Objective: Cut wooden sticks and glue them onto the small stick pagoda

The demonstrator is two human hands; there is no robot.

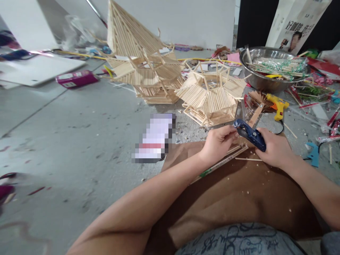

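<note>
Soft, pale light; brown board (276,187) shadowed at its near edge; floor (66,138) apparently blurred along its left edge.

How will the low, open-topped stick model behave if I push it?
The stick model is probably light for its size, being a hollow frame of thin sticks. Its low, wide shape suggests sliding rather than tipping. It looks fragile: slender ends jut from its edges and could snap or catch.
</note>
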